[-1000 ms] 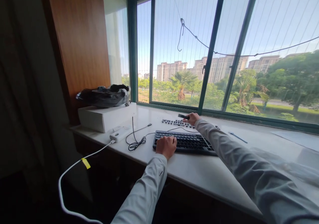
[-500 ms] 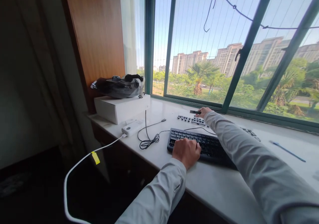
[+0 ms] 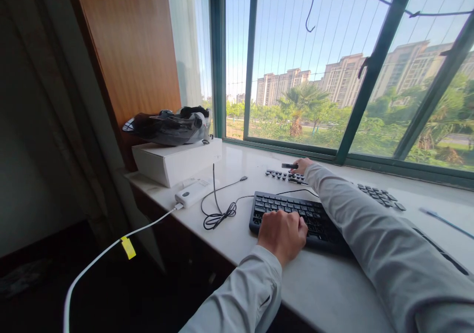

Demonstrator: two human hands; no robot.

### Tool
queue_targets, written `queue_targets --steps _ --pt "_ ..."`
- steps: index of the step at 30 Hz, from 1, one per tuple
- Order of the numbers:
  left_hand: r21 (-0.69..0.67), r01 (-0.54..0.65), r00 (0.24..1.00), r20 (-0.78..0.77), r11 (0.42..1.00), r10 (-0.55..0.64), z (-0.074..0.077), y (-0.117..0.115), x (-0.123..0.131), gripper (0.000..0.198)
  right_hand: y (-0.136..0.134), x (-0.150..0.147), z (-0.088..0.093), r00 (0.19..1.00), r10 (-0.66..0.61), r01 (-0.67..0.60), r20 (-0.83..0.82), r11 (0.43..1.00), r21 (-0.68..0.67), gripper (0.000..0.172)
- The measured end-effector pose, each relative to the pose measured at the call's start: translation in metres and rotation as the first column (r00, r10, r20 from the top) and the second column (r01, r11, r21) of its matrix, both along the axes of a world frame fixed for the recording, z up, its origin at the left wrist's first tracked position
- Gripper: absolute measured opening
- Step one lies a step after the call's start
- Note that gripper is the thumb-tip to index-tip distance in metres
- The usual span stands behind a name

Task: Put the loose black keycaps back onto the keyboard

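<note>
A black keyboard (image 3: 264, 204) lies on the white sill, with dark gaps among its keys. My left hand (image 3: 283, 231) is on its near side, fingers curled down over the keys; whatever the fingertips hold, if anything, is hidden. My right hand (image 3: 303, 165) is stretched toward the window, fingers closed on a small black bar-shaped object (image 3: 289, 166). Loose black keycaps (image 3: 277, 175) lie in rows just below and left of that hand. More keycaps (image 3: 377, 194) are grouped right of my right sleeve, which hides part of the keyboard.
A bundled black cable (image 3: 220, 215) lies left of the keyboard. Beyond it are a white power bank (image 3: 188, 194) with a white cord, and a white box (image 3: 166, 167) bearing a helmet-like visor (image 3: 174, 128). A thin blue stick (image 3: 448, 222) lies at right. The window frame (image 3: 292, 147) bounds the far side.
My left hand has shifted slightly right along the keyboard. The view has turned a little, bringing a long dark strip at the right into sight. My right hand stays over the loose keycaps.
</note>
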State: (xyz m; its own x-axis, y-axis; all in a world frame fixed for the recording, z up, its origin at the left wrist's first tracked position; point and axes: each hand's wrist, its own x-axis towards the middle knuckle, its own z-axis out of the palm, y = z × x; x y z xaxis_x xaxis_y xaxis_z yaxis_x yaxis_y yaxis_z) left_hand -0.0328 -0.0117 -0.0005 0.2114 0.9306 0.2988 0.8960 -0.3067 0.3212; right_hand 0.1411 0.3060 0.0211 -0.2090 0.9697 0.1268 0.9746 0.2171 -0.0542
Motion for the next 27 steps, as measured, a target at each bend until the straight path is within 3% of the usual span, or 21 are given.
queue_targets --steps 11,22,27 --pt "0.004 -0.001 1.000 -0.017 1.000 0.001 0.002 -0.001 0.000 0.042 0.001 -0.003 -0.004 1.000 0.015 -0.015 -0.010 1.000 -0.008 0.027" --pt "0.013 -0.018 1.000 -0.013 1.000 0.018 -0.001 0.000 0.000 0.044 -0.005 0.001 0.006 0.996 -0.045 0.050 -0.076 0.997 0.061 0.045" --pt "0.057 -0.039 0.998 -0.045 0.998 0.042 -0.002 0.001 0.000 0.044 -0.022 0.004 0.014 0.982 -0.064 0.088 -0.178 0.987 0.131 0.053"
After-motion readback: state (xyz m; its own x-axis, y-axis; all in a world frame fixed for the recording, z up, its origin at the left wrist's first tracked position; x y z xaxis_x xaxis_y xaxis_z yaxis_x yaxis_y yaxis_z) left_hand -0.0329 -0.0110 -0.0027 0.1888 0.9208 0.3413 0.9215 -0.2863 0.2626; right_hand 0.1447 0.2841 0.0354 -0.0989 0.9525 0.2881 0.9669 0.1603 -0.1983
